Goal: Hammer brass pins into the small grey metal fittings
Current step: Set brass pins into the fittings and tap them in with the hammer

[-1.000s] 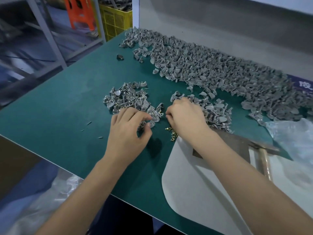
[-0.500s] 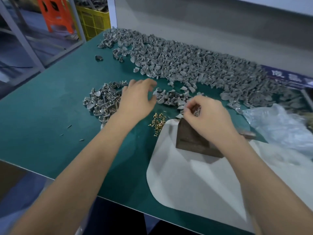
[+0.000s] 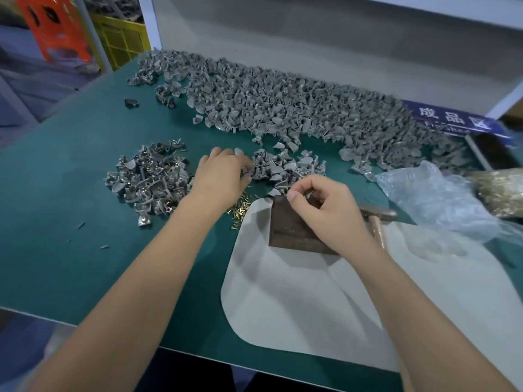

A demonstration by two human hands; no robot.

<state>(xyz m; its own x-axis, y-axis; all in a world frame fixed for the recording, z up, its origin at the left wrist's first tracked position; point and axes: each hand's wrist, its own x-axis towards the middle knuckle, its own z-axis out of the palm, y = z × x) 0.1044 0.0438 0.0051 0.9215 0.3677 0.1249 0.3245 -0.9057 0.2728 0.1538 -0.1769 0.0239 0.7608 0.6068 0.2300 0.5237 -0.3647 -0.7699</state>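
Overhead, the worktop (image 3: 70,176) is covered with a dark green mat and backed by a pale grey panel (image 3: 283,38). A white sheet (image 3: 297,306) with rounded corners lies on the near right part of the mat. A dark metal block (image 3: 285,224) rests on the far edge of that sheet. Small grey fittings (image 3: 283,108) form a long heap along the back of the worktop. A second pile (image 3: 147,179), showing brass spots, lies at the left. A smaller cluster (image 3: 283,165) lies just beyond the block. Loose brass pins (image 3: 239,209) lie between the left pile and the sheet.

The left hand (image 3: 223,176) reaches into the small cluster, fingers bent among the fittings; whether it grips one cannot be told. The right hand (image 3: 322,210) is over the block, thumb and fingers pinching a small part. A hammer (image 3: 377,219) lies just right of the block. A clear plastic bag (image 3: 435,199) lies at the right edge. A blue sign (image 3: 452,120) stands at the back right. An orange stool (image 3: 53,26) and a yellow crate (image 3: 121,38) stand beyond the left end.
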